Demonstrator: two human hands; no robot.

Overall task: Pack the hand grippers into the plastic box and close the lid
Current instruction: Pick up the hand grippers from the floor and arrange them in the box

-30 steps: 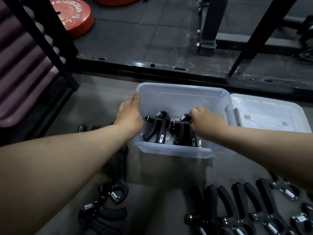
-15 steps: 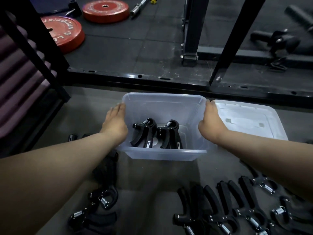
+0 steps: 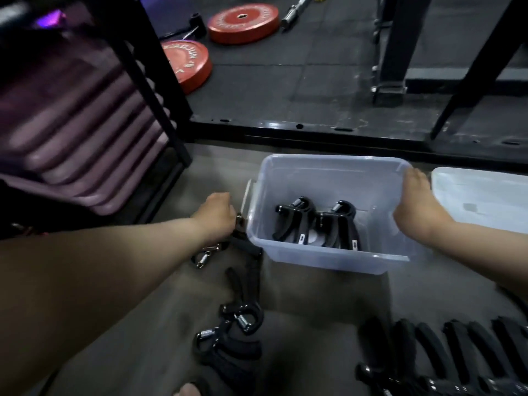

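Observation:
A clear plastic box (image 3: 328, 258) stands open on the grey floor with two black hand grippers (image 3: 317, 224) upright inside. Its lid (image 3: 483, 198) lies flat to the right. My right hand (image 3: 420, 207) grips the box's right rim. My left hand (image 3: 217, 215) is just left of the box, fingers curled on a black hand gripper (image 3: 243, 238) lying on the floor. More hand grippers (image 3: 237, 324) lie in a loose pile below it, and a row of several (image 3: 445, 350) lies at the bottom right.
A black rack with stacked purple mats (image 3: 77, 124) stands at the left. Two red weight plates (image 3: 188, 64) and a barbell end lie on the dark rubber floor beyond a black frame rail (image 3: 314, 130). Black uprights (image 3: 397, 44) rise behind the box.
My left hand has left the box's left side and dropped onto a gripper on the floor beside it. The right hand stays on the right rim. The view has shifted left.

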